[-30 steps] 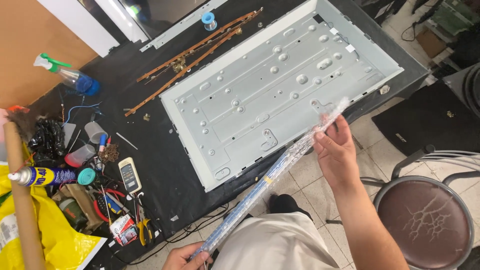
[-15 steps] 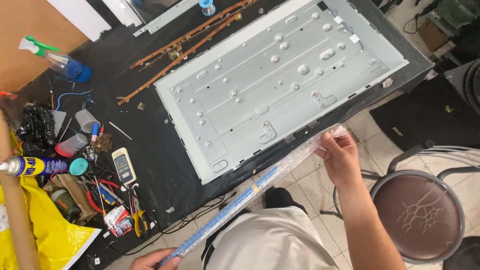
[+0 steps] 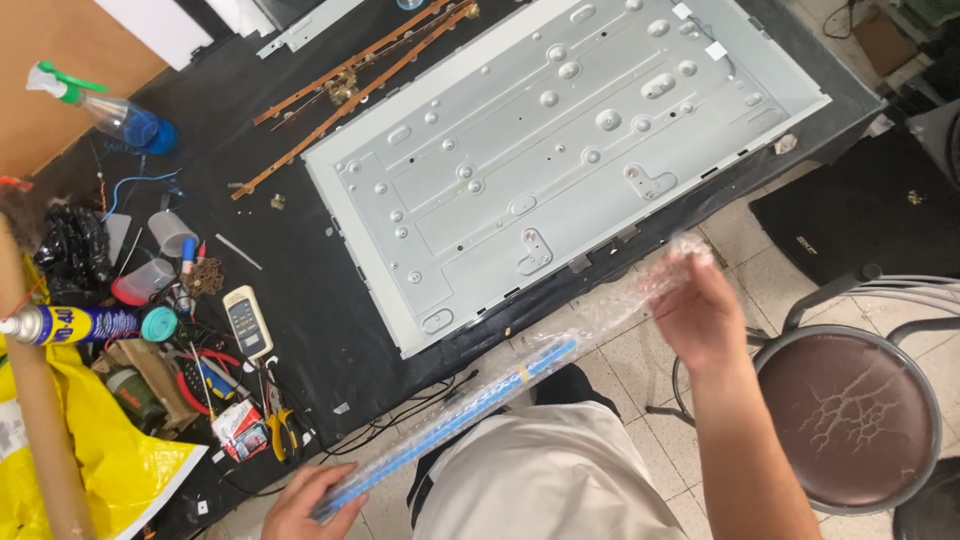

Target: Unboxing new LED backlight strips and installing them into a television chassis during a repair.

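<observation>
1 long blue strip [image 3: 455, 415] in a clear bubble-wrap sleeve [image 3: 610, 310] stretches on a slant across the lap of a person in light trousers, just off the near edge of a black workbench [image 3: 300, 300]. The left hand [image 3: 310, 503] grips the strip's lower end, fingers curled around it. The right hand [image 3: 693, 312] is raised at the upper end, where the wrap runs past the blue strip and looks empty; the hand is motion-blurred, its fingers seem closed on the plastic, though the exact grasp cannot be told.

On the bench lies 1 large grey metal back panel [image 3: 560, 150], studded with round embossed bumps, filling most of the surface. Beyond its far-left edge rest at least 2 long thin brown strips [image 3: 350, 85], side by side.

The bench's left end is crowded: 1 spray bottle with a green trigger [image 3: 105, 110], 1 blue-and-yellow aerosol can [image 3: 70, 325], 1 small white remote control [image 3: 247, 322], 2 clear plastic cups [image 3: 165, 240], 1 pair of yellow-handled pliers [image 3: 283, 432] and a tangle of blue wire. A yellow plastic bag [image 3: 90, 460] hangs at the lower left.

1 round brown stool [image 3: 850, 410] with a cracked seat stands on the tiled floor, just right of the raised forearm.
</observation>
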